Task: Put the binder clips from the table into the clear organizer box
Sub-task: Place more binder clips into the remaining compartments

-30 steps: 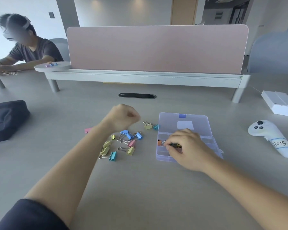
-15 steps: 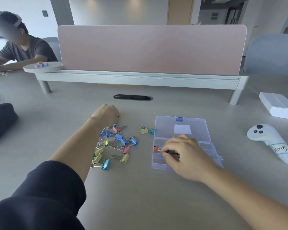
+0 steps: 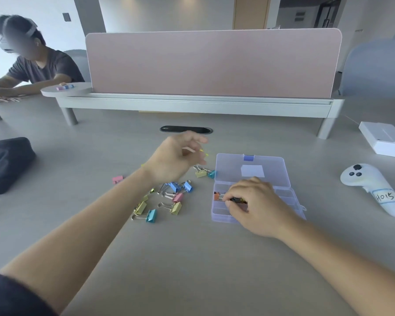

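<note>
Clear plastic organizer box, lid open, right of centre on grey bench. Right hand inside box, fingers pinching dark binder clip beside orange clip. Left hand raised at centre, blurred, fingers loosely curled; grasp indeterminate. Pastel binder clips scattered left of box.

Right hand fingers pinch dark clip inside organizer box; left hand raised, blurred
</note>
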